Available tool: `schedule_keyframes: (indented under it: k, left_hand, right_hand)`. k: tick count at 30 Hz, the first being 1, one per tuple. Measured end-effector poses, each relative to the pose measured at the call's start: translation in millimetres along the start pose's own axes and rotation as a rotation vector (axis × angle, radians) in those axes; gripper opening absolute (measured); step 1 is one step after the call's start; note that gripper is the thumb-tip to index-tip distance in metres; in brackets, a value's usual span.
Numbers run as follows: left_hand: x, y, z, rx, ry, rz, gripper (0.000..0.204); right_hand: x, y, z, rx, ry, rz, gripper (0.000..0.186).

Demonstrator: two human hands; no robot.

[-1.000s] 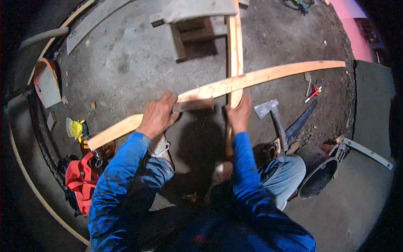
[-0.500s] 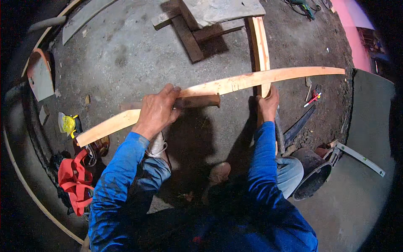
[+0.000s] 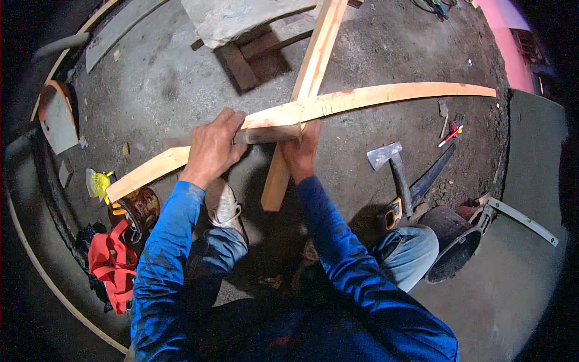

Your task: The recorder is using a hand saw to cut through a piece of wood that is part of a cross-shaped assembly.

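My left hand point(image 3: 214, 145) is closed on a long, curved, pale wooden board point(image 3: 380, 93) lying across the view, with a short brown wooden piece point(image 3: 272, 134) along its near edge. My right hand point(image 3: 301, 151) is closed on a straight timber point(image 3: 321, 45) crossing beneath the curved board at a slant, its near end hanging between my legs. The right fingertips are partly hidden by the wood. Beyond lie a pale slab point(image 3: 241, 15) and dark wooden blocks point(image 3: 238, 66) on the floor.
An axe point(image 3: 386, 157), a handsaw point(image 3: 425, 181) and a red-and-white marker point(image 3: 449, 136) lie right, near a black bucket point(image 3: 458, 241) and a spirit level point(image 3: 525, 220). A red strap bundle point(image 3: 108, 265), a rusty can point(image 3: 142, 214) and a float board point(image 3: 59, 120) are left.
The straight timber has swung leftward and now slants, and my right hand has moved left with it, close to my left hand. The curved board has shifted slightly upward and left in view.
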State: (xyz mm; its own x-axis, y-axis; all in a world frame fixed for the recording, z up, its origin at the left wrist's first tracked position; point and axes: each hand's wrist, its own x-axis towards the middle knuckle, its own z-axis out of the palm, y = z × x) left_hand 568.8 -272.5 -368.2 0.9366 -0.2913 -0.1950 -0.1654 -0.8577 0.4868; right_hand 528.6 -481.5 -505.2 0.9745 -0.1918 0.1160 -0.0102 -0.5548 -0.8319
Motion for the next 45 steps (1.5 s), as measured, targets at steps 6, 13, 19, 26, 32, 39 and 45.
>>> schedule_keyframes:
  k: [6,13,19,26,32,39,45]
  left_hand:
    - [-1,-3,0,0.003,-0.002,0.021,0.050]
    - [-1,-4,4,-0.001,-0.010,-0.004,0.046]
    - [-1,-4,3,0.004,0.035,0.010,0.048]
    - [-1,4,-2,0.005,0.009,0.017,0.042]
    - [4,2,-9,0.023,0.043,0.056,0.049]
    - [4,1,-1,0.000,0.010,0.021,0.049]
    - [7,-5,7,0.001,-0.002,-0.002,0.049]
  right_hand:
    - [-43,1,-40,-0.302,-0.152,0.093,0.074]
    - [18,44,-131,-0.316,-0.157,-0.005,0.071]
    - [37,48,-131,-0.328,-0.167,-0.004,0.066]
    - [35,65,-155,-0.379,-0.118,-0.030,0.065]
    - [47,89,-181,-0.459,0.092,0.059,0.060]
    - [9,61,-111,-0.474,-0.016,0.008,0.060]
    - [-26,31,-54,-0.314,-0.098,0.037,0.056]
